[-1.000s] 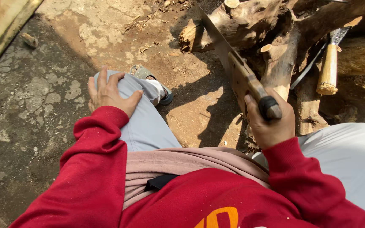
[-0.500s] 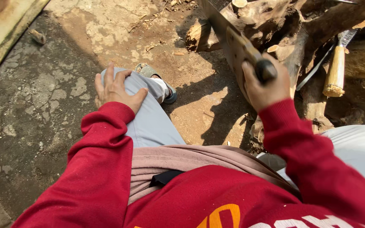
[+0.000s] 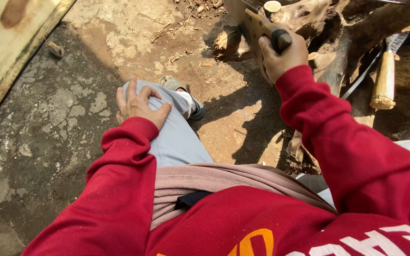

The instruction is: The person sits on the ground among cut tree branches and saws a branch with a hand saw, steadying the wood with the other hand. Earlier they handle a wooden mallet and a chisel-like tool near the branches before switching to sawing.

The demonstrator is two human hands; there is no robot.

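Presently, right hand (image 3: 281,57) closed on cleaver handle (image 3: 274,34), raised above stump (image 3: 328,57); left hand (image 3: 138,106) flat on knee (image 3: 167,123) beside stump. Risk judged: glancing blade off uneven wood toward leg.

We're in a red sweatshirt (image 3: 281,223) with long sleeves, and both cuffs are ribbed, the left one (image 3: 136,130) flecked with pale dust and the right one (image 3: 296,78) bunched at the wrist. There's big lettering across the chest, orange on one side and white on the other, only partly in view. Under the hem we've got a dusty pink layer (image 3: 214,178) showing in folds at the waist, with a small black strap or tab (image 3: 193,199) poking out. Trousers are light grey-blue (image 3: 176,137), fairly clean. On the foot there's a greyish sandal (image 3: 186,97) with a dark sole edge. Both hands, the left (image 3: 138,106) and the right (image 3: 281,57), are bare, no gloves.
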